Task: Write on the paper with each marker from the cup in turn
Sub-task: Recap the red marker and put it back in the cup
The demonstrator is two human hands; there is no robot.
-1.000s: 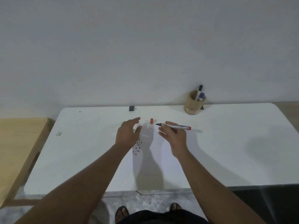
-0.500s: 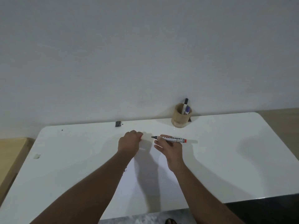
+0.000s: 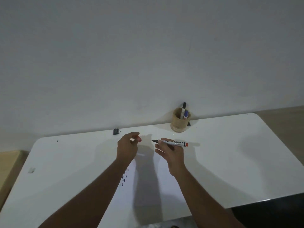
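My right hand (image 3: 171, 153) holds an uncapped permanent marker (image 3: 174, 143) level above the table, its dark tip pointing left and its red end to the right. My left hand (image 3: 127, 146) pinches the marker's red cap (image 3: 139, 139) between its fingertips, a short way left of the tip. A white sheet of paper (image 3: 148, 183) with several small dark marks lies under both forearms. The tan cup (image 3: 180, 120) stands at the back by the wall with two markers (image 3: 184, 111) in it.
The white table (image 3: 230, 162) runs from the wall to my body. A small black object (image 3: 116, 131) sits at its back edge and a small white scrap (image 3: 31, 169) near its left edge. A wooden surface (image 3: 8, 163) adjoins on the left.
The red cap stood on the table a second ago; my left hand reached it, closed on it and lifted it. The view tilted up and left. The right hand kept holding the marker.
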